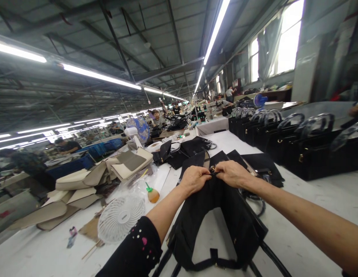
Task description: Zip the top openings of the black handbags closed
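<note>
A black handbag lies on the white table in front of me, its mouth spread wide toward me and its handles hanging at the near side. At the bag's far edge, my left hand pinches the black material just left of a small gold-coloured metal clasp. Close by on the right, my right hand is closed on the same edge beside the clasp. Both sets of fingertips almost meet, and what lies between them is partly hidden.
Finished-looking black bags with wrapped handles line the right side. More black pieces lie beyond my hands. At left are a white fan, an orange bottle with a green tip and beige panels. Co-workers sit farther back.
</note>
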A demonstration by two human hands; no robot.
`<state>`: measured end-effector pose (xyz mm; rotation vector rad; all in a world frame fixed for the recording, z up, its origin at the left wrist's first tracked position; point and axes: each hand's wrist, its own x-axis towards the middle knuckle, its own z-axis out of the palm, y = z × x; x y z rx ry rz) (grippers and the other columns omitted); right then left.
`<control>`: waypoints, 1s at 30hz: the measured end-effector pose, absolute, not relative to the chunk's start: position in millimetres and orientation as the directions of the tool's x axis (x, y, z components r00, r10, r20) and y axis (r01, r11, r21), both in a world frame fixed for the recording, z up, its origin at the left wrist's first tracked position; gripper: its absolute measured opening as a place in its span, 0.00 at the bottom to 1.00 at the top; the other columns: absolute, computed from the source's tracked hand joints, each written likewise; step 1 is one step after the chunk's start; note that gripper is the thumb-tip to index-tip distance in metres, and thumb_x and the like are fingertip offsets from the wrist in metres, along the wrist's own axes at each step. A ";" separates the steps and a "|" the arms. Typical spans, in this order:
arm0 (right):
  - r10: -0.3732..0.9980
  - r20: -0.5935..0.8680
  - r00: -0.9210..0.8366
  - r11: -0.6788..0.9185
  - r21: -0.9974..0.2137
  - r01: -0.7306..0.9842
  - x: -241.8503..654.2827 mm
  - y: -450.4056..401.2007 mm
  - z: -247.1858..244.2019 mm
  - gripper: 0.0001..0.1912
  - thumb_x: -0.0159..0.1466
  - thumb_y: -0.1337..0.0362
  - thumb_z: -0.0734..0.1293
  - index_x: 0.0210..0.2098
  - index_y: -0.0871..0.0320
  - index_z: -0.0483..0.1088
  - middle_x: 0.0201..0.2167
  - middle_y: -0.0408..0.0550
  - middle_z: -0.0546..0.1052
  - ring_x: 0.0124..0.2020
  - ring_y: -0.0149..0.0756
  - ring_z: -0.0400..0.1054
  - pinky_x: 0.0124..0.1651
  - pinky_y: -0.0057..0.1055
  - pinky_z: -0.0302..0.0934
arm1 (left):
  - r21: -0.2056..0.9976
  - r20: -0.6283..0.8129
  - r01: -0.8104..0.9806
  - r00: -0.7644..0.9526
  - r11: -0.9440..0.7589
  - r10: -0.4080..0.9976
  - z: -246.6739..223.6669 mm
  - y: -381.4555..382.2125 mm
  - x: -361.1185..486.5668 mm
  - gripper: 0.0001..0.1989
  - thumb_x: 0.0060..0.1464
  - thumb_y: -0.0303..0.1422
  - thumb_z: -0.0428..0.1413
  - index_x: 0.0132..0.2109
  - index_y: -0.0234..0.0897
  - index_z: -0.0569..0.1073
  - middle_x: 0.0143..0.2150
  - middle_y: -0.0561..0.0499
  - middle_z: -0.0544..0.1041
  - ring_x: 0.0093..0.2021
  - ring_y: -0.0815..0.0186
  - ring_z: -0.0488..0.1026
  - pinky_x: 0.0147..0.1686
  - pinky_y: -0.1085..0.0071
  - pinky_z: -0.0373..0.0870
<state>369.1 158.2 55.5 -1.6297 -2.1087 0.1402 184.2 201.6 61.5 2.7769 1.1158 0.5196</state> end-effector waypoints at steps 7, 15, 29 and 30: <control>0.945 0.278 -0.170 0.248 -0.276 0.928 363.6 148.6 58.1 0.12 0.61 0.62 0.60 0.40 0.52 0.73 0.39 0.46 0.77 0.41 0.38 0.70 0.38 0.28 0.56 | 0.192 0.270 0.656 0.679 -0.730 0.682 68.1 194.3 187.4 0.12 0.56 0.39 0.52 0.37 0.40 0.78 0.33 0.51 0.79 0.34 0.65 0.72 0.34 0.74 0.63; 0.933 0.180 -0.311 0.323 -0.038 0.946 365.9 157.0 55.2 0.15 0.63 0.55 0.59 0.41 0.54 0.73 0.35 0.54 0.77 0.39 0.46 0.72 0.39 0.36 0.60 | 0.042 0.259 0.696 0.685 -0.717 0.680 71.0 182.0 201.2 0.11 0.55 0.36 0.52 0.37 0.39 0.78 0.34 0.49 0.78 0.37 0.61 0.73 0.39 0.70 0.64; 0.869 0.486 0.096 0.213 -0.540 0.814 483.7 -0.2 30.7 0.13 0.62 0.60 0.60 0.39 0.54 0.75 0.38 0.45 0.78 0.40 0.37 0.71 0.46 0.30 0.62 | 0.430 0.439 0.289 0.761 -0.855 0.477 85.6 81.7 259.7 0.19 0.57 0.43 0.50 0.52 0.40 0.70 0.44 0.50 0.77 0.43 0.64 0.73 0.46 0.71 0.68; 0.821 0.515 0.245 0.140 -0.598 0.789 500.5 -24.7 32.4 0.13 0.62 0.60 0.60 0.39 0.54 0.75 0.38 0.45 0.78 0.40 0.38 0.71 0.46 0.30 0.62 | 0.472 0.478 0.250 0.733 -0.846 0.484 84.3 78.9 260.0 0.19 0.57 0.43 0.51 0.52 0.40 0.69 0.47 0.50 0.76 0.45 0.64 0.73 0.48 0.71 0.67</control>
